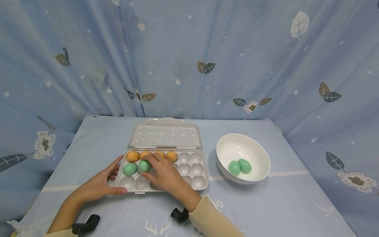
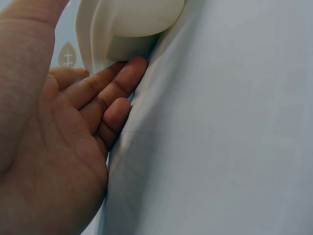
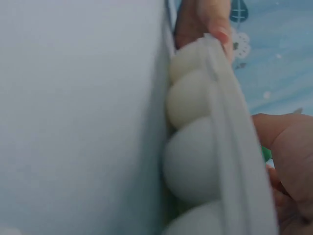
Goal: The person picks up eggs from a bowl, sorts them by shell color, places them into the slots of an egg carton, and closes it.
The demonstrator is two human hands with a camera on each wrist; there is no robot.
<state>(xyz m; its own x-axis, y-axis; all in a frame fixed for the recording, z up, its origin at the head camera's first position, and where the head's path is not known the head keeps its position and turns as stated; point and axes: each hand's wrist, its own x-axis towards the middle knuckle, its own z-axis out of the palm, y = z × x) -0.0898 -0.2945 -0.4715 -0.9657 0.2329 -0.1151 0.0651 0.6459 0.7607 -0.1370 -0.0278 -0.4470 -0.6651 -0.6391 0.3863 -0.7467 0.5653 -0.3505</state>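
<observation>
An egg box [image 1: 205, 176] with its clear lid [image 1: 165, 134] folded back lies on the table, with several yellow eggs [image 1: 132, 156] in its far row. In the middle row sits a green egg [image 1: 130, 169]. My right hand [image 1: 167, 174] pinches another green egg [image 1: 144, 166] between thumb and fingers at the neighbouring cup. At the box's left side is my left hand [image 1: 99, 184], its thumb along the near corner and its fingers beside the left edge. In the left wrist view those fingers [image 2: 115, 88] lie loosely at the box's underside.
A white bowl [image 1: 257, 149] stands right of the box, with two green eggs [image 1: 239, 166] in it. Bare cups [image 1: 198, 182] show in the box's right and near parts. A patterned blue curtain [image 1: 177, 49] hangs behind the table [image 1: 281, 204].
</observation>
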